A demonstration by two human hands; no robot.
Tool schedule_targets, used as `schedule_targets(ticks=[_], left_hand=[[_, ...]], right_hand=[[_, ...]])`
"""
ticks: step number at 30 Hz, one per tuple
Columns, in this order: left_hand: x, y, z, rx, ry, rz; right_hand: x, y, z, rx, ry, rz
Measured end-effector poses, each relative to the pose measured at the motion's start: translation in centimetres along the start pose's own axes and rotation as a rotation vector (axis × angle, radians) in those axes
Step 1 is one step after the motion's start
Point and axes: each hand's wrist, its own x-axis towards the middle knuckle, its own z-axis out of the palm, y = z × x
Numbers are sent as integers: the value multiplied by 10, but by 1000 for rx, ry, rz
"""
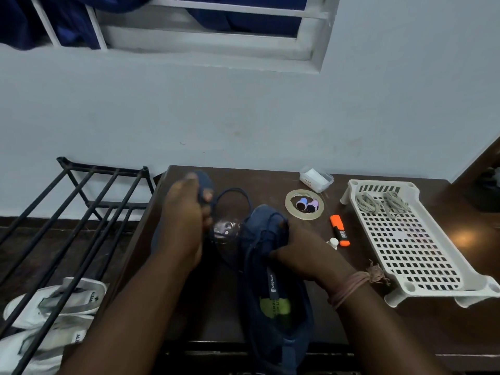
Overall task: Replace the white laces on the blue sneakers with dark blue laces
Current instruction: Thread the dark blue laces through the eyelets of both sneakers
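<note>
Two blue sneakers lie on the dark wooden table [338, 320]. My left hand [185, 223] grips the left sneaker [204, 185] near its toe, and most of that shoe is hidden under the hand. My right hand [300, 255] holds the right sneaker [273, 293] at its tongue, fingers curled into the lacing area. A dark blue lace [234, 192] loops on the table between the two shoes. Two bundles of pale removed laces [380, 203] rest in the white plastic tray [433, 282] at the right.
A tape roll [290, 211] with two small spools inside, an orange highlighter [339, 230], a small white cap and a clear plastic box [316, 178] lie behind the shoes. A black metal rack [81, 201] stands left of the table, white shoes [54, 307] beneath it.
</note>
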Motion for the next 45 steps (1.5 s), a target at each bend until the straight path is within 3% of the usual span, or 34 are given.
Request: schedule_targets(ticks=[2, 4, 7, 9, 11, 13, 15, 18, 20, 23, 27, 32, 36, 38, 40, 45], left_hand=[[-5, -5, 1, 645, -43, -11], [-15, -13, 3, 1118, -202, -24], [-26, -19, 12, 1410, -382, 31], [-27, -13, 17, 1238, -357, 3], [-21, -8, 18, 731, -187, -72], [-12, -2, 14, 209, -28, -34], [-7, -2, 11, 0, 1, 2], [-12, -5, 15, -189, -89, -107], [-16, -9, 18, 57, -67, -73], [-17, -24, 17, 828, -2, 34], [-18, -50, 18, 1083, -91, -32], [-17, -61, 26, 683, -37, -101], [-25, -44, 42, 302, -97, -152], [-25, -25, 49, 197, -120, -92], [-25, -3, 52, 144, -151, 23], [-32, 36, 39, 198, -271, 266]], right_hand=[[-1, 0, -2, 11, 11, 37], [-1, -2, -1, 13, 52, 47], [-1, -2, 1, 12, 102, 54], [0, -2, 1, 16, 105, 61], [1, -1, 0, 8, 98, 73], [1, -1, 0, -8, 98, 79], [1, -2, 2, -20, 107, 80], [1, -3, 2, -40, 129, 76], [1, -3, 3, -42, 134, 76], [1, -2, 3, -40, 136, 72], [1, -3, 5, -25, 126, 68], [-3, -7, 9, -94, 146, 20], [-3, -6, 9, -118, 130, -38], [-2, -5, 5, -69, 103, -62], [-4, -7, 0, 107, 64, -106], [-15, -35, -17, 825, 82, -189]])
